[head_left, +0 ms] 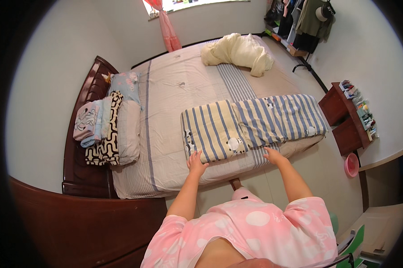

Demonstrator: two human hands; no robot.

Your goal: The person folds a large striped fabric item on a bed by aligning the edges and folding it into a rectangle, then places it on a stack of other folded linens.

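Note:
A striped quilt (210, 127) in cream and blue with panda pictures lies folded into a long strip along the near side of the bed. Its left part is doubled over into a thicker square, and the flatter right part (295, 117) reaches toward the foot of the bed. My left hand (196, 164) is at the near left corner of the folded square, fingers apart and touching its edge. Beside the square's near right corner, my right hand (274, 156) has its fingers spread just over the bed's edge, holding nothing.
A rumpled cream blanket (237, 51) lies at the far side of the bed. Pillows (129, 134) and folded cloths (89, 120) are stacked by the dark wooden headboard (87, 100). At right stand a brown cabinet (344, 118), a pink basin (351, 165) and a clothes rack (306, 58).

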